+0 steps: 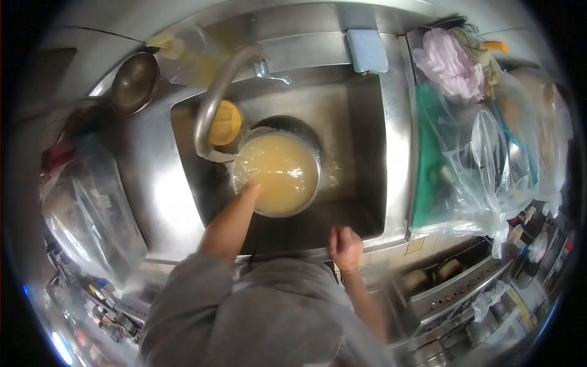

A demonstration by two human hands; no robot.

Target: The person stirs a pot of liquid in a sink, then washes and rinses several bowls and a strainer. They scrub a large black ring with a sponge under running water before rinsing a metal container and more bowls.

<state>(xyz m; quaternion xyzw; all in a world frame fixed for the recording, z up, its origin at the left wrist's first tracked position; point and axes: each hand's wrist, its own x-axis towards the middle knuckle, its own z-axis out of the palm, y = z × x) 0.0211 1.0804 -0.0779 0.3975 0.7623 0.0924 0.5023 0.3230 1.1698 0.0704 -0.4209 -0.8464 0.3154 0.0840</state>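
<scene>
My left hand point(252, 191) dips into cloudy yellowish liquid point(282, 165) in a round metal pot point(318, 177) inside the sink point(335, 98). The liquid hides its fingers, so what they hold, if anything, does not show. Over the front edge of the sink, right of the pot, my right hand point(346, 248) is curled into a fist with nothing visible in it. A curved faucet point(208, 116) ends by the pot's left rim. Behind the pot lies a dark round vessel point(290, 125), partly hidden by it.
In the sink's back left corner is a yellow round container point(227, 122). A metal bowl point(135, 84) stands at the back left, and a blue sponge point(367, 51) rests on the back ledge. Plastic bags point(483, 159) lie over a green board point(426, 159) at the right.
</scene>
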